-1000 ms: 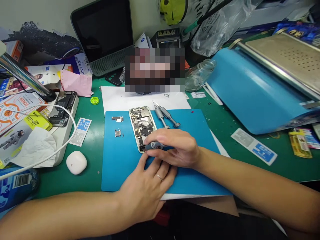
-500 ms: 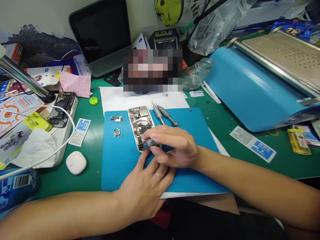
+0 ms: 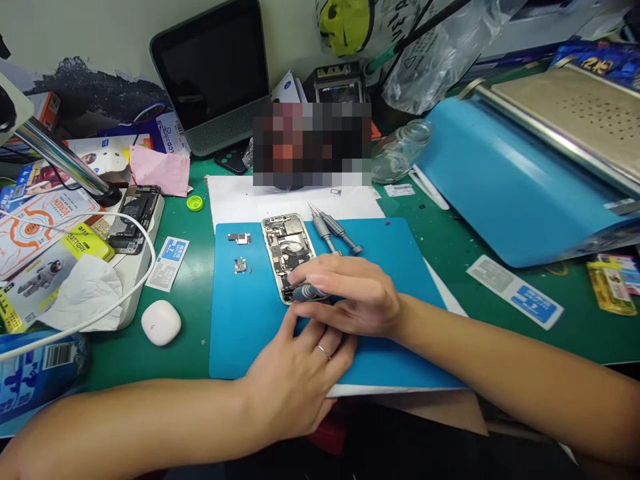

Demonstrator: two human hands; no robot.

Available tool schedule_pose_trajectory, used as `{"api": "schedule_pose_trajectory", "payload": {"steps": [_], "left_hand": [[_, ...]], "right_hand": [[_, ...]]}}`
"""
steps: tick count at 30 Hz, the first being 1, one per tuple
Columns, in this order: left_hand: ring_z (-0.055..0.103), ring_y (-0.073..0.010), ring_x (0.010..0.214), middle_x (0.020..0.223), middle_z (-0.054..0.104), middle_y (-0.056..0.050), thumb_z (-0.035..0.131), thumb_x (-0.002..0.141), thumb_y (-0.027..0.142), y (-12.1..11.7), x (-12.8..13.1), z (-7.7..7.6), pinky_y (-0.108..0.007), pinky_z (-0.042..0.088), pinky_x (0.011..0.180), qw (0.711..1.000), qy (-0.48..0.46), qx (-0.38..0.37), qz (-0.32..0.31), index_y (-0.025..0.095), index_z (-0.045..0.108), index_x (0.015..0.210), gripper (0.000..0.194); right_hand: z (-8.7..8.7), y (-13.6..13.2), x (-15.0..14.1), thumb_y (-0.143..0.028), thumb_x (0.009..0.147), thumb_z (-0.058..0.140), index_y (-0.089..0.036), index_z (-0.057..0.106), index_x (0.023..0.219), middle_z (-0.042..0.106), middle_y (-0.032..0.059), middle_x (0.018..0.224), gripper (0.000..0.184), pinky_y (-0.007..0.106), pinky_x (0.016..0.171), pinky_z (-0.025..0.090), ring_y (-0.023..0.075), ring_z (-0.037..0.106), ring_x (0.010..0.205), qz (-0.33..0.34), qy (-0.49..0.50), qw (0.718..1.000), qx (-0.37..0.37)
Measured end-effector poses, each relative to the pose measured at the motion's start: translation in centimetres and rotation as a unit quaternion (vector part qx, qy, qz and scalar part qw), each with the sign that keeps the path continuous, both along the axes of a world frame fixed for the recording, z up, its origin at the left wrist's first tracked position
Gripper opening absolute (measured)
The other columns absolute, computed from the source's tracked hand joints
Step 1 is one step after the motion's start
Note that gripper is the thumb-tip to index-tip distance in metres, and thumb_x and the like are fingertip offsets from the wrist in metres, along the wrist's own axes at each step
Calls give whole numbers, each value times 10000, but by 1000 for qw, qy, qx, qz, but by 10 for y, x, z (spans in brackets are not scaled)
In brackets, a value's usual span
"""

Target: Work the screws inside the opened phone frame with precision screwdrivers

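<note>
Right hand is grasping a screwdriver over the open phone; left hand is lying nearer, its grip unclear

A dark-screened display is stood before the wall. A green cap is set near a pink sheet, and a white case is placed on the surface. A glass jar is laid on its side beside a blue machine.
</note>
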State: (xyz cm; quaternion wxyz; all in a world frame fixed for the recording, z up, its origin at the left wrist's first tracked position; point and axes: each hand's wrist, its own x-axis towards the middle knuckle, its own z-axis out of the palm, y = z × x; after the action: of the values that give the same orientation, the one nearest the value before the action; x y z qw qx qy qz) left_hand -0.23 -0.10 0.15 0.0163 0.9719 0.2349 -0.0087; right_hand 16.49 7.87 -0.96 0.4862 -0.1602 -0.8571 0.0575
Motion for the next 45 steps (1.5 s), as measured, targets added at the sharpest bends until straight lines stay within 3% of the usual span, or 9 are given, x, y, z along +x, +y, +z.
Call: {"api": "schedule_pose_trajectory", "payload": {"steps": [6,11,18,21,25,29,32,37,45], "left_hand": [[342,-385,1396,1493,459,-180,539,946,503,2,0,1,-563,176,1165,1000,-4,0,-6,73,400,1502,716],[364,-356,1377,1505,442,-184,524,955,491,1,1,0,-542,212,1156,1000,1,-6,1,66,372,1517,721],[355,-380,1388,1484,459,-186,511,959,490,2,0,0,-565,193,1161,1000,-2,0,-8,72,401,1497,690],[366,-366,1374,1478,464,-184,514,958,483,2,0,-1,-558,222,1150,1000,-3,-4,-3,64,382,1507,704],[296,-383,1428,1506,441,-186,532,949,493,2,0,0,-574,164,1180,1000,-3,0,-7,63,390,1504,716],[310,-381,1423,1507,441,-190,528,954,481,3,0,1,-569,187,1171,1000,-1,-4,-11,65,398,1499,698],[315,-378,1420,1499,446,-188,541,944,496,3,1,1,-565,203,1169,1000,3,-10,-10,56,370,1516,741],[278,-403,1444,1520,425,-190,545,942,502,3,1,0,-582,161,1185,1000,-1,-2,-10,63,391,1508,732],[290,-390,1439,1525,418,-197,535,950,502,3,2,1,-580,197,1173,1000,8,-8,-15,58,386,1508,729]], "right_hand": [[0,-1,1,-61,884,590,-170,426,1383,745,98,965,536,318,711,663,193,751,870,-25,3,1000,-13],[0,-1,3,-163,883,691,-170,426,1375,757,109,974,559,305,671,658,202,757,857,-25,-4,1000,-1],[-1,0,2,-100,863,644,-163,449,1391,750,100,978,566,325,708,667,210,759,874,-22,19,999,-13],[-3,0,1,-148,850,718,-189,429,1420,746,81,963,640,332,708,673,206,757,860,-21,30,999,-22],[-4,0,2,-28,831,638,-200,392,1470,739,84,1010,707,339,722,678,210,758,888,-25,37,998,-33],[-6,1,3,-96,837,667,-202,388,1484,735,96,1039,713,371,737,683,229,751,916,-22,37,998,-38],[-6,1,3,-118,821,733,-214,370,1491,739,89,1029,768,354,723,681,219,749,889,-25,35,999,-34],[-7,-4,3,-42,858,587,-219,360,1484,735,91,1068,689,319,744,674,194,755,905,-27,33,994,-103],[-11,-5,0,-76,874,652,-244,365,1476,737,38,1001,688,265,711,666,151,752,813,-24,50,991,-122]]}}
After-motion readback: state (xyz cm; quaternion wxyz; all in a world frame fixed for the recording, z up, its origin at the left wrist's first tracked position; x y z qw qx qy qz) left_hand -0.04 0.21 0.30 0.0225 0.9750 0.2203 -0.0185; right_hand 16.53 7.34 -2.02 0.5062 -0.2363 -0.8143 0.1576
